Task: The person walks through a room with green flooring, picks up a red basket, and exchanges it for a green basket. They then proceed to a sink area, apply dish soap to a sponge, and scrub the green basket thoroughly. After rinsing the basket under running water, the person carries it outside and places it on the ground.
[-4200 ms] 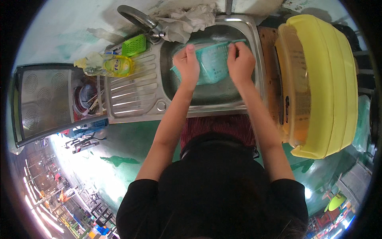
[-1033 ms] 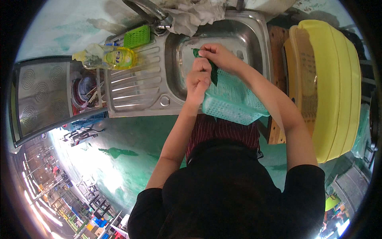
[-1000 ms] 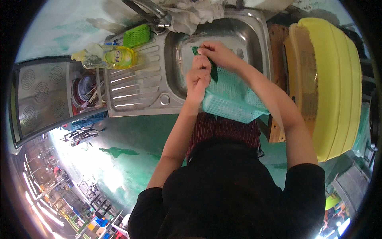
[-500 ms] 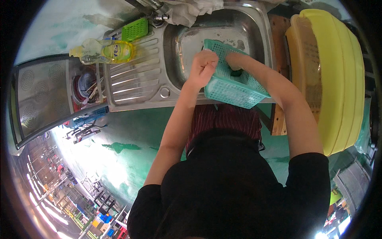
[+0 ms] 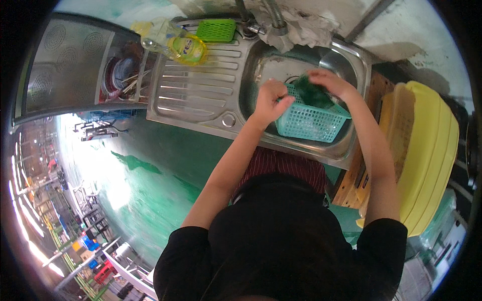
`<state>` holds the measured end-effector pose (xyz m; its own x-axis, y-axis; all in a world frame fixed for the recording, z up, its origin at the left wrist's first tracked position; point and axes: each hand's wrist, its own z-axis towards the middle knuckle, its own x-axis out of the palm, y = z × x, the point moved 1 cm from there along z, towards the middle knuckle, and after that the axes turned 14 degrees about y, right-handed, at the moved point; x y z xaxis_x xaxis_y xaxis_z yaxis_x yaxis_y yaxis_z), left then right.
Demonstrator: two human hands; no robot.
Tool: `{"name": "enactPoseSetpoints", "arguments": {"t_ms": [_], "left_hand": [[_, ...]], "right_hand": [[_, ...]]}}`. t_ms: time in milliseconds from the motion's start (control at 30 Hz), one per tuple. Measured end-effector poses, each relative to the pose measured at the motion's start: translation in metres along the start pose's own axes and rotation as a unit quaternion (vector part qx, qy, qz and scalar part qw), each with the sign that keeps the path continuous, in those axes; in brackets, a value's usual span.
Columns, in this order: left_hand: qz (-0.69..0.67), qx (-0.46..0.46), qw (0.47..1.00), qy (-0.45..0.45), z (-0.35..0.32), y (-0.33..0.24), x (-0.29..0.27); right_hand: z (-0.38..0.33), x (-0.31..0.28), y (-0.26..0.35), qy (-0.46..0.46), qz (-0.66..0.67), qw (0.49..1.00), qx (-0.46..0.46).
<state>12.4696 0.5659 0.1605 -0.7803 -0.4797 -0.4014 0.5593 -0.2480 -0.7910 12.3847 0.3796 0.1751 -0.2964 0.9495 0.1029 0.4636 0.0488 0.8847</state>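
A teal plastic basket (image 5: 312,123) with perforated walls sits in the front part of the steel sink basin (image 5: 246,85). My left hand (image 5: 272,99) is closed at the basket's left end, its fingers wrapped on the rim. Over the far side of the basket, my right hand (image 5: 329,83) grips a dark green scouring pad (image 5: 312,94). The pad is partly blurred, and the fingertips behind it are hard to see. Part of the basket's inside is hidden by the pad and the right hand.
Left of the basin, a bottle of yellow dish soap (image 5: 186,47) lies on the ribbed drainboard (image 5: 193,92), near a bright green slotted tray (image 5: 216,30). A faucet (image 5: 274,17) and a pale crumpled cloth (image 5: 304,31) are behind. Large yellow tubs (image 5: 433,163) stand at right.
My right hand has come up from inside the basket to its far side, bringing the scouring pad into fuller view. The basket has moved from the sink's front edge into the basin. The view has turned.
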Motion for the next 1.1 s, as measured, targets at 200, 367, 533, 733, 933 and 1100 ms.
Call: {"name": "enactPoseSetpoints", "arguments": {"t_ms": [200,367,533,733,933,1100], "left_hand": [[0.206,0.104,0.971,0.055,-0.024,-0.012,-0.014],[0.234,0.150,0.953,0.123,-0.027,-0.019,-0.021],[0.242,0.186,0.937,0.170,-0.025,-0.014,0.016],[0.241,0.146,0.945,0.165,-0.035,-0.020,0.028],[0.201,-0.002,0.976,0.082,-0.026,-0.010,-0.012],[0.090,-0.073,0.987,0.114,0.018,0.019,-0.049]], "right_hand": [[0.024,-0.015,0.022,0.005,0.437,0.873,-0.215],[0.052,-0.009,0.047,-0.109,0.150,0.970,-0.156],[0.098,-0.010,0.066,-0.355,-0.308,0.876,-0.112],[0.185,-0.031,0.005,-0.413,-0.356,0.830,-0.122],[0.158,0.009,0.021,-0.364,-0.438,0.802,-0.178],[0.118,0.002,0.041,-0.220,-0.354,0.894,-0.166]]}}
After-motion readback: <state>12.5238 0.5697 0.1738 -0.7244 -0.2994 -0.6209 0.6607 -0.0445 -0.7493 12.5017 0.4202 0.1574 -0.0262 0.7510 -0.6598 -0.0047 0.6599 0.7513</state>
